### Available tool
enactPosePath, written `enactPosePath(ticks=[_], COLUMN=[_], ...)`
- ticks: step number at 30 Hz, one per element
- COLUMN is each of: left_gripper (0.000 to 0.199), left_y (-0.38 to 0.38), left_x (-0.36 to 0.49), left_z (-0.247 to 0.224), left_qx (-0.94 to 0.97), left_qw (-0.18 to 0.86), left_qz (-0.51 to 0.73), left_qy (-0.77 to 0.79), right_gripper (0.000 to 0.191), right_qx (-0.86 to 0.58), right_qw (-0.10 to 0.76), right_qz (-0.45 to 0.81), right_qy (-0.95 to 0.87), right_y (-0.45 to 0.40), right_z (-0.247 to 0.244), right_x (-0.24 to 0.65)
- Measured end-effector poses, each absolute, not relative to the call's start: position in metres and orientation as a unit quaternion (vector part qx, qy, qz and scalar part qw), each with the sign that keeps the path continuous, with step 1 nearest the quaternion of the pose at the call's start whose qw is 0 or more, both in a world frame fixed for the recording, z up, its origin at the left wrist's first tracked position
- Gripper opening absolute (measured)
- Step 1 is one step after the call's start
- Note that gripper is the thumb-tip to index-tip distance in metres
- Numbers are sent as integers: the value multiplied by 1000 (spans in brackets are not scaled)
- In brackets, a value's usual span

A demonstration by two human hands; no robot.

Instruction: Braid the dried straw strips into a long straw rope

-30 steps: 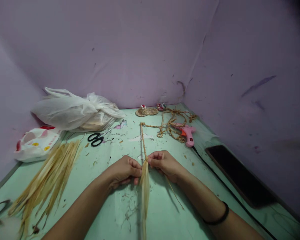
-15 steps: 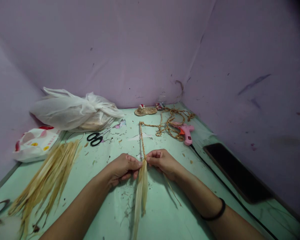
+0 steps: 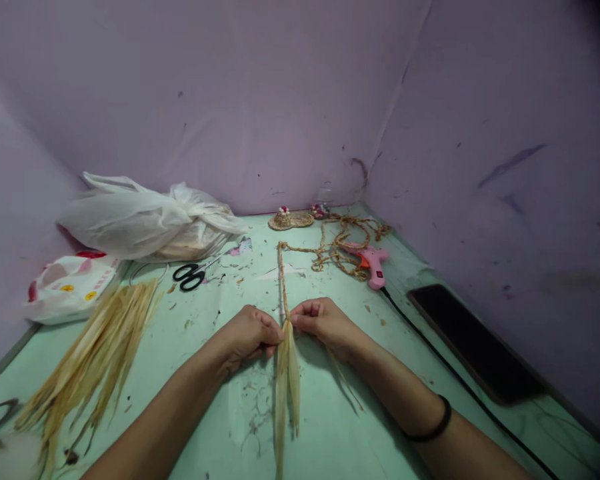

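A thin tan braid (image 3: 283, 283) runs toward me along the table, and loose pale husk strips (image 3: 281, 393) fan out from its near end. My left hand (image 3: 254, 335) is closed at the left of that end, thumb and fingers pinching a husk strip. From the other side, my right hand (image 3: 325, 325) pinches the braid's end where the strips spread. One thin strand (image 3: 347, 383) trails out below my right hand. At the far end the braid bends right and joins a tangled heap of braided cord (image 3: 350, 240).
Left: a pile of dry husk strips (image 3: 97, 347), black-handled scissors (image 3: 190, 275), a white plastic bag (image 3: 150, 220) and a printed packet (image 3: 70, 287). Right: a pink glue gun (image 3: 376, 267) with a black cord and a dark phone (image 3: 475, 343). A woven piece (image 3: 291, 220) lies at the back.
The loose husk strips below my hands have swung slightly right and spread apart. My left hand has shifted slightly down at the strips; my right hand keeps its pinch.
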State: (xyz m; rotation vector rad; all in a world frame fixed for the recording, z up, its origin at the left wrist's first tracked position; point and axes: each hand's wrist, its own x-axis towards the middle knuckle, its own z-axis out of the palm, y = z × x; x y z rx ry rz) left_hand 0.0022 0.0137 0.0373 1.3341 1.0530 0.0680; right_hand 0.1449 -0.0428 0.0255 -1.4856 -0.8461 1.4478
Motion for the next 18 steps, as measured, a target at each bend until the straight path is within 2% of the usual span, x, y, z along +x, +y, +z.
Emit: enactPosePath(ticks=[18], left_gripper=[11], left_y=[13], left_x=[2], left_z=[37], left_qx=[607], left_qw=[658], left_qz=[-1], left_qy=[445], right_gripper=[7], right_qx=[-602], right_qw=[436], right_qz=[577], right_qy=[-339], right_y=[-42], right_z=[23], right_x=[143])
